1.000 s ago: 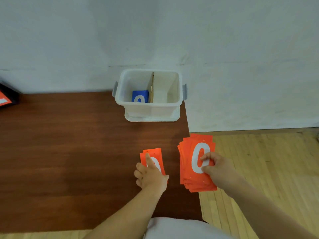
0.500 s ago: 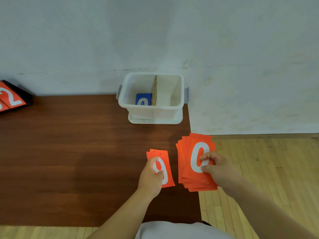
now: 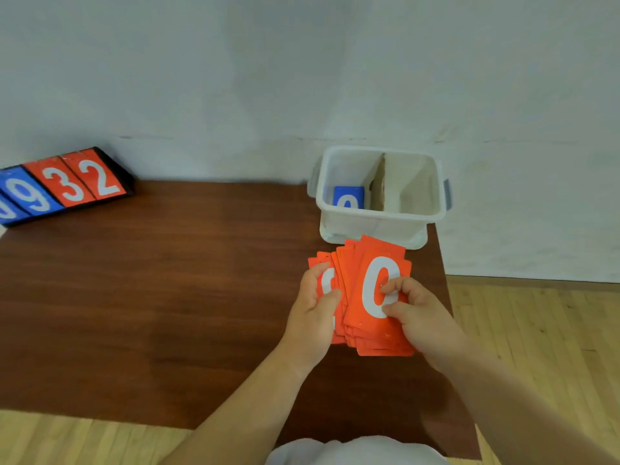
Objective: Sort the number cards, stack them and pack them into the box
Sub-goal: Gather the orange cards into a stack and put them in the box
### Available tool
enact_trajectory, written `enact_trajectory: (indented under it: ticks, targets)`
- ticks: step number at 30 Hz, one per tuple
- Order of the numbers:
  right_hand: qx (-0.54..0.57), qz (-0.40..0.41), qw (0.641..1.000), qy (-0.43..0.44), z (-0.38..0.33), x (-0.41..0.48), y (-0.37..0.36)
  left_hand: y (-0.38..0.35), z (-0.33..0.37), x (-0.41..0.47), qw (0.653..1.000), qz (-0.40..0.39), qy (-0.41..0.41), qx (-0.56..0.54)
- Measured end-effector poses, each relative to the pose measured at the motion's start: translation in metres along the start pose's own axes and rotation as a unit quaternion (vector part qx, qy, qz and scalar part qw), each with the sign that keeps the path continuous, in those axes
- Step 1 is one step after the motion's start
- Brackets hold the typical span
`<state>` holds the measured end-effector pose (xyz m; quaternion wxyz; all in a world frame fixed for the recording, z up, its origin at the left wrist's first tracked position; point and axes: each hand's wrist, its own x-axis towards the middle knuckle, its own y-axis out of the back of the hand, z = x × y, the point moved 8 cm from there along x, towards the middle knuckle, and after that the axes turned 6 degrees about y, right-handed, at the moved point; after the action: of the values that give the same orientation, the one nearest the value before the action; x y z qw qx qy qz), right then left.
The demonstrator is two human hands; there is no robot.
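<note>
— Fingers first: what are they doing?

— Right-hand fingers (image 3: 399,287) are curled onto the face of the top red card, thumb below them, pinching the big red stack (image 3: 370,263) against the right hand (image 3: 419,317). The left hand (image 3: 313,298) grips a thinner red bunch (image 3: 322,258), thumb across its face and fingers wrapped round its left edge.

— Are the two lots joined?

— Touching and overlapping at the edges, near the right side of the table (image 3: 167,280). The stack is fanned and uneven, so I'd judge the reds gathered but not squared.

— And the box?

— The white box (image 3: 379,215) stands just beyond the cards at the far right of the table. A cardboard divider (image 3: 377,186) splits it. A blue card (image 3: 349,196) lies in the left compartment. No card shows in the right one, though its near wall hides part of the floor.

— So how far along?

— Blue looks packed, probably as a stack, though only its top card shows. Red looks sorted and remains to be merged, tapped even and dropped in, most likely on the right.

— Anything else out?

— A flip scoreboard (image 3: 67,184) at the far left shows blue and red numbers. Whether those count as cards to pack, I cannot tell.
</note>
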<state>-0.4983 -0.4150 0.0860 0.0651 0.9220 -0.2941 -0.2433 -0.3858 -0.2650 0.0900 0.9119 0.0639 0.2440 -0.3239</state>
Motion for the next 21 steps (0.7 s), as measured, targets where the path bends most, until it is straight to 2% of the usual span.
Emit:
enact_trajectory:
  ticks: [4,7,9,13,17,21]
  targets:
    - [-0.092,-0.059,0.992,0.070,-0.040,-0.004,-0.064,0.050,0.002,-0.003,0.999,-0.024,-0.014,0.034]
    - [-0.125,-0.082,0.984,0.100,-0.058,-0.008,-0.103,0.081,0.005,-0.005,0.999,-0.008,-0.027,0.046]
    - [-0.111,-0.073,0.986,0.098,-0.064,-0.010,-0.119,0.100,0.007,-0.005,0.998,0.014,-0.036,0.040]
    - [0.010,-0.028,0.997,0.068,-0.061,-0.017,-0.134,0.120,0.009,-0.007,0.998,0.021,-0.054,0.023]
    - [0.017,0.029,0.998,0.044,-0.057,-0.020,-0.127,0.118,0.006,-0.010,0.999,-0.013,-0.050,0.012]
    - [-0.006,0.045,0.998,0.041,-0.051,-0.016,-0.117,0.113,0.001,-0.006,0.998,-0.014,-0.055,0.006]
